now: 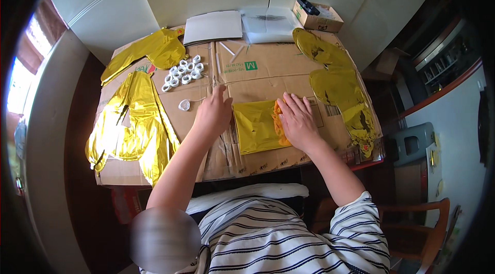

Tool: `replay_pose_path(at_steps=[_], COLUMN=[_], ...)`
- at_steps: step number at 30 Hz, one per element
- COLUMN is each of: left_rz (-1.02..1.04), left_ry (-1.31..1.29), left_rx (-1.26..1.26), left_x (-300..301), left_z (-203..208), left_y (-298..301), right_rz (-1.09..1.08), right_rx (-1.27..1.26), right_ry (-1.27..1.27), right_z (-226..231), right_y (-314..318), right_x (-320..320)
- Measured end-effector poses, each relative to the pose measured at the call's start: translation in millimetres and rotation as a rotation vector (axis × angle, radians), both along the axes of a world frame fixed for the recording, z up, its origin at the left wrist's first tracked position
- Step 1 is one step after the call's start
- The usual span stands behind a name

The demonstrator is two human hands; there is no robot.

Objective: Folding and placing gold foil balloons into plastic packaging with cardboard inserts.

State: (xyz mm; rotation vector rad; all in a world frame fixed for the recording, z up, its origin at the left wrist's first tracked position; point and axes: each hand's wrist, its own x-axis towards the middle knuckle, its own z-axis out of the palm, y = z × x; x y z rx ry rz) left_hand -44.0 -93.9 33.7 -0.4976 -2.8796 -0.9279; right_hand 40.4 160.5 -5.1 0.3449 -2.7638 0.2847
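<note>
A flat folded sheet of shiny gold foil (253, 127) lies on the cardboard in front of me. My right hand (297, 122) rests on its right side, fingers stretched and palm down, over a crumpled orange piece (279, 122). Left of the foil, my left hand (214, 111) is on the cardboard with its fingers partly curled; what they hold, if anything, is hidden. A small white ribbon roll (184, 105) lies just left of that hand, and a thin strand runs from it toward the fingers. Several more white rolls (181, 74) sit farther back.
Gold foil balloons, uninflated, lie at the left (131, 124), back left (154, 52) and right (335, 88) of the cardboard-covered table (278, 80). White sheets (213, 26), clear plastic bags (268, 25), white straws (232, 52) and a small box (325, 21) are at the back.
</note>
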Motion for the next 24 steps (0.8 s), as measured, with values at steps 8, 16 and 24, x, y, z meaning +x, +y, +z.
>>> replay_pose_path(at_steps=[8, 16, 24], left_rz=[-0.350, -0.262, -0.230], left_ry=[0.462, 0.306, 0.257], left_rx=[-0.092, -0.195, -0.260], left_x=[67, 62, 63], left_z=[-24, -48, -46], left_y=[36, 30, 30], right_rz=[0.011, -0.021, -0.009], right_rx=[0.009, 0.029, -0.006], right_ry=[0.011, -0.015, -0.028], right_z=[-1, 1, 2], right_y=[0, -3, 3], right_x=[-1, 1, 2])
